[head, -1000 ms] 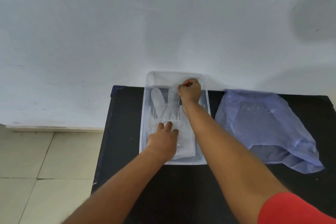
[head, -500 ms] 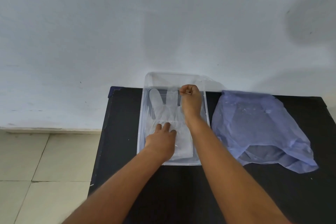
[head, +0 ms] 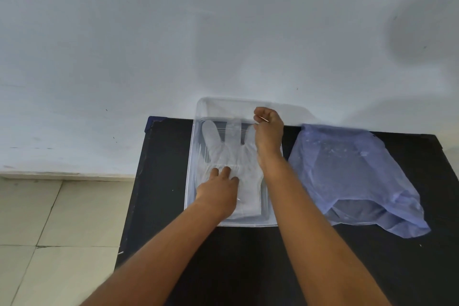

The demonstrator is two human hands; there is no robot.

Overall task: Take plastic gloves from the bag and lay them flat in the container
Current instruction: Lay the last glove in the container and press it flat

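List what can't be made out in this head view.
- Glove cuff: covered by the left hand.
- Whether one glove or a stack lies in the container: clear film, layers unreadable.
- Right hand pinch: its fingertips curl under, contact hidden.
- Bag contents: hazy blue plastic.

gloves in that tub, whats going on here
A person is laying a clear plastic glove flat in a clear container on a black table. The left hand presses down on the glove's cuff end, while the right hand pinches a glove finger near the far rim. A blue bag lies beside the container on the right.
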